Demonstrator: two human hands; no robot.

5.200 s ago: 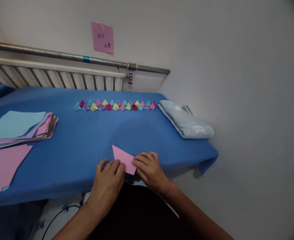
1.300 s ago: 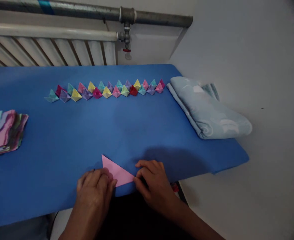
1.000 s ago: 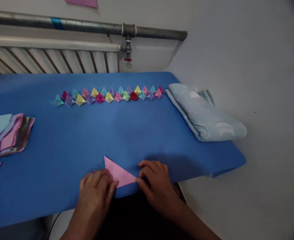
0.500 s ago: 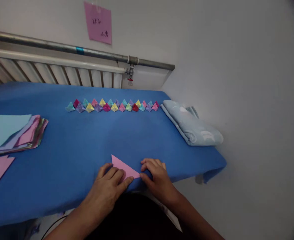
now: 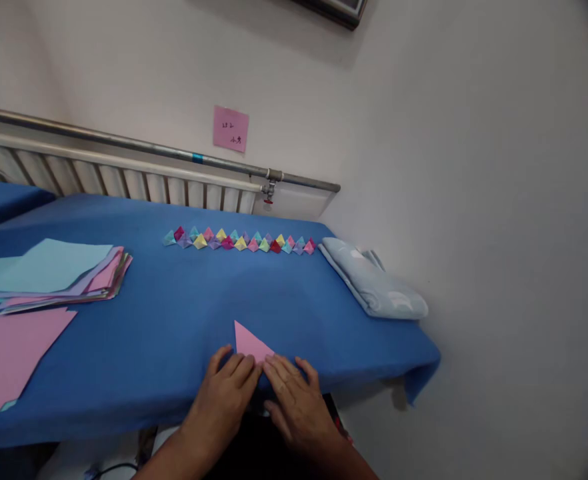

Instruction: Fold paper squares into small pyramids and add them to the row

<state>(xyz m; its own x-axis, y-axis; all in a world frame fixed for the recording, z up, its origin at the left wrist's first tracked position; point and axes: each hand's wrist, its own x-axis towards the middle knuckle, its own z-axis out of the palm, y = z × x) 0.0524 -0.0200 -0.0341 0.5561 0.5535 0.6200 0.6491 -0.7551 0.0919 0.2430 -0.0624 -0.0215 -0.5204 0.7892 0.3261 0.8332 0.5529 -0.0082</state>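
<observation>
A pink sheet of paper (image 5: pixel 250 343), folded into a triangle, lies near the front edge of the blue-covered table. My left hand (image 5: pixel 227 390) holds it down at the lower left, fingers bent and resting on the paper. Across the lower right edge lie the fingertips of my right hand (image 5: pixel 297 400), stretched out and fairly flat, its thumb apart and below. Both hands nearly meet at the fold and hide the paper's lower part.
Behind, a double row of small folded paper pieces (image 5: pixel 241 243) in several colours crosses the table. Stacked coloured paper (image 5: pixel 69 267) and pink sheets (image 5: pixel 14 353) lie left. A folded light-blue blanket (image 5: pixel 374 280) sits right, by the wall. A radiator (image 5: pixel 134 183) stands behind.
My right hand has moved left from the triangle's right tip onto its lower edge, its fingers now beside my left hand. The view has tilted up.
</observation>
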